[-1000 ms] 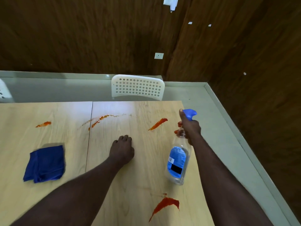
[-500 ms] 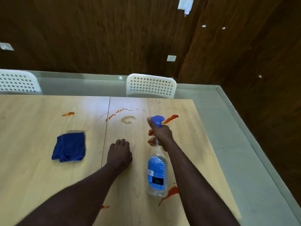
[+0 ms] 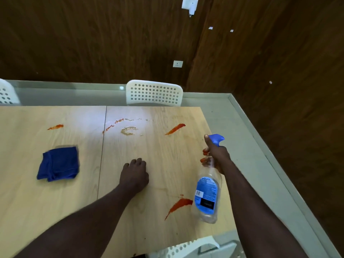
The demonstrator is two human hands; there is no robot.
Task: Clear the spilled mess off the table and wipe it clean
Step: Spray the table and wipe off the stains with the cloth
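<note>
While my right hand [image 3: 216, 155] grips the spray bottle [image 3: 207, 194], fingers clamped round its neck, left hand [image 3: 134, 176] rests loosely curled on the table [image 3: 33, 202]. I'd aim at each orange smear [image 3: 176, 128], mist lightly, then fetch the blue cloth [image 3: 58, 163] lying well left.

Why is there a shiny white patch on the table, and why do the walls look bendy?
Head view: the bright patch on the table near the foamy puddle is glare from a light, not spill. Head view: the wide-angle lens bends the floor edges and wall. Head view: the blue cloth looks slightly smeared, which is blur.
</note>
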